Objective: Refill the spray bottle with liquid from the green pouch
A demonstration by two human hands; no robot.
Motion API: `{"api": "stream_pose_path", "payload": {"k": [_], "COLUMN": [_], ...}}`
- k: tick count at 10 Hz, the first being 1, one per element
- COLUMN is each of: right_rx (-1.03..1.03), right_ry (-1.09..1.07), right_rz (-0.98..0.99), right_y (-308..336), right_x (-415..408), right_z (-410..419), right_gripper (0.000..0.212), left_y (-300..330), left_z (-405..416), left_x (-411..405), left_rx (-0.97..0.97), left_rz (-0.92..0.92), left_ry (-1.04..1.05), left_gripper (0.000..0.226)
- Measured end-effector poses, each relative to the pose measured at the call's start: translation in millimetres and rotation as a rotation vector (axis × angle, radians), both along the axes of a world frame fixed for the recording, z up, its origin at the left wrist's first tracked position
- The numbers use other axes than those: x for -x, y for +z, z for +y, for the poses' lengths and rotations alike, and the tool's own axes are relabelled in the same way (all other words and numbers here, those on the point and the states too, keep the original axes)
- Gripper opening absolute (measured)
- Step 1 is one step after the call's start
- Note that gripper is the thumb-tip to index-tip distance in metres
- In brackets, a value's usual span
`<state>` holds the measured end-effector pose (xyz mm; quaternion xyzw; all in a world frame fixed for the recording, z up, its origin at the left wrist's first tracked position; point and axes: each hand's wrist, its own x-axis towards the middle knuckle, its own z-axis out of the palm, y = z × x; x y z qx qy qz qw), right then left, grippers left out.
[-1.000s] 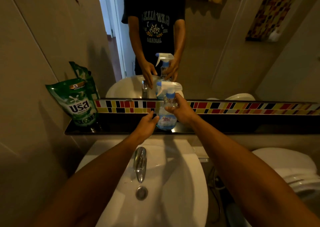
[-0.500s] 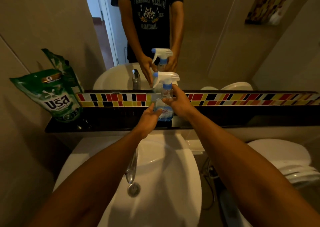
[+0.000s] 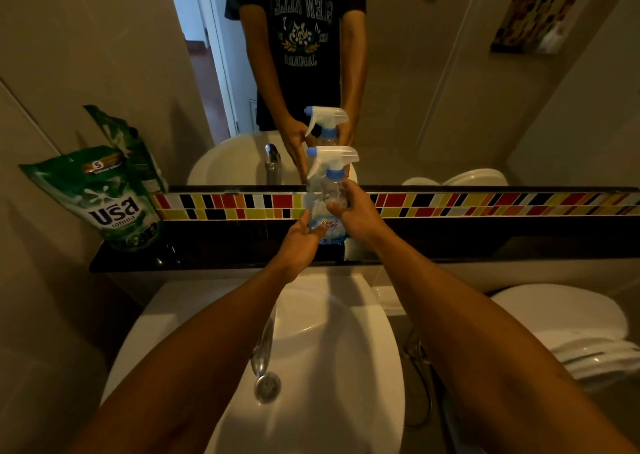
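A clear spray bottle [image 3: 327, 211] with a white trigger head and a blue collar stands on the dark shelf [image 3: 214, 256] below the mirror. My right hand [image 3: 356, 212] is wrapped around its neck and upper body. My left hand [image 3: 301, 240] lies against the bottle's lower left side, fingers apart and touching the label. The green pouch [image 3: 104, 200] leans upright against the left wall at the shelf's left end, away from both hands.
A white sink [image 3: 311, 367] with a chrome tap [image 3: 263, 346] lies directly below my arms. A white toilet [image 3: 571, 332] stands at the right. The mirror [image 3: 433, 89] above the coloured tile strip [image 3: 485, 204] reflects a person and the bottle.
My left hand has come up against the bottle's lower side. The right hand keeps its hold on the neck. The camera has moved slightly; the pouch has stayed put.
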<state>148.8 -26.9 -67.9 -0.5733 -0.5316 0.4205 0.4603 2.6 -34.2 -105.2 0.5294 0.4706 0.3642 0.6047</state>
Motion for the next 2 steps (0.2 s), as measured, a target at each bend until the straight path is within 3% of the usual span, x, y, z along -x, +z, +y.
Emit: {"api": "stream_pose_path", "payload": {"k": [2], "right_rx": [-0.097], "right_ry": [-0.122], "right_rz": [0.000], "right_y": [11], "right_x": [5], "right_z": [-15], "right_gripper": [0.061], "left_y": [9], "left_z": [-1], "left_x": [5], "left_rx": [-0.015], "left_rz": [0.046], "left_ry": [0.013], "left_gripper": [0.054]}}
